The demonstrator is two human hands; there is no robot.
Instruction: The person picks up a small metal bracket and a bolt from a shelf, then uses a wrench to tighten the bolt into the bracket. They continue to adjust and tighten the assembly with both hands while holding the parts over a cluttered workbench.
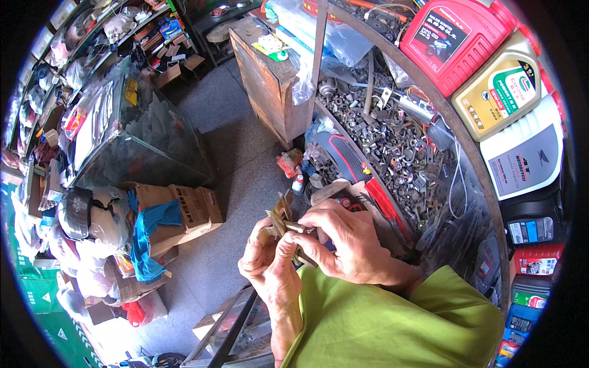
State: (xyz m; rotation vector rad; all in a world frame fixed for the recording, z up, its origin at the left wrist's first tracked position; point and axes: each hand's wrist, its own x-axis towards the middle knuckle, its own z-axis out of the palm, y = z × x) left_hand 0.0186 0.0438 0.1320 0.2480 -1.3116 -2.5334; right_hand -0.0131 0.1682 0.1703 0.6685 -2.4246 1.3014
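Note:
Both hands meet in front of me around a small brass-coloured metal part (277, 222) with flat, angular edges. My left hand (270, 262) grips it from the left, thumb and fingers pinched together. From the right, my right hand (348, 244) closes its thumb and forefinger on the same piece. The fingers cover much of the part, so its exact kind cannot be made out. Just beyond the right hand lies a wide tray (402, 218) heaped with loose metal fittings (392, 144).
Oil jugs stand along the right, among them a red one (457, 43) and a gold one (497, 89). Ahead is a worn wooden cabinet (270, 86). On the left are a glass case (153, 141), a cardboard box (199, 205) with a blue cloth (147, 236), and crowded shelves.

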